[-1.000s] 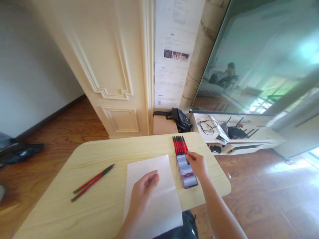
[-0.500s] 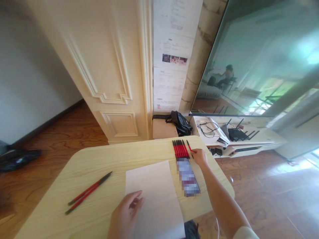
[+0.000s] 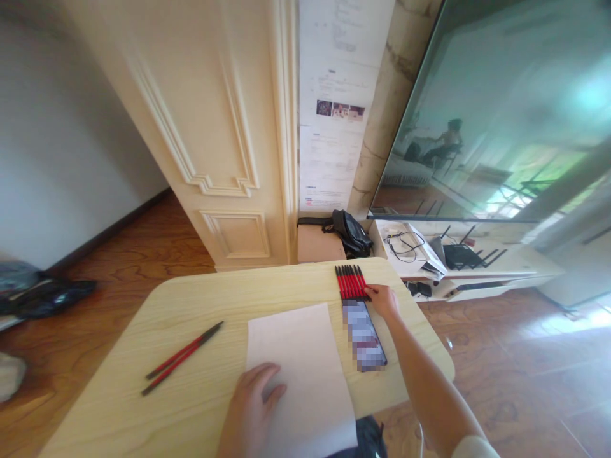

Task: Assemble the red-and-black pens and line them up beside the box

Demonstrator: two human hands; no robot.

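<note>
My right hand (image 3: 382, 301) is closed on the lower end of a red-and-black pen (image 3: 361, 276), at the right end of a tight row of several matching pens (image 3: 348, 283). The pens lie side by side with their black ends pointing away from me. Just below the row lies a phone (image 3: 366, 337) with a blurred screen. My left hand (image 3: 252, 404) rests on the left side of a white sheet of paper (image 3: 300, 356), fingers curved and thumb apart, holding nothing. Farther left, two more red-and-black pens (image 3: 179, 361) lie close together at a slant.
All this lies on a pale wooden table (image 3: 119, 407) with rounded corners. Beyond it are a black bag (image 3: 351, 232), a white cabinet (image 3: 520, 273) with a router (image 3: 463, 256) and a cable (image 3: 405, 247), and a large television screen (image 3: 477, 127).
My right hand has moved its pen left against the row, closing the gap that was there. My left hand stays on the paper, and the view has shifted slightly.
</note>
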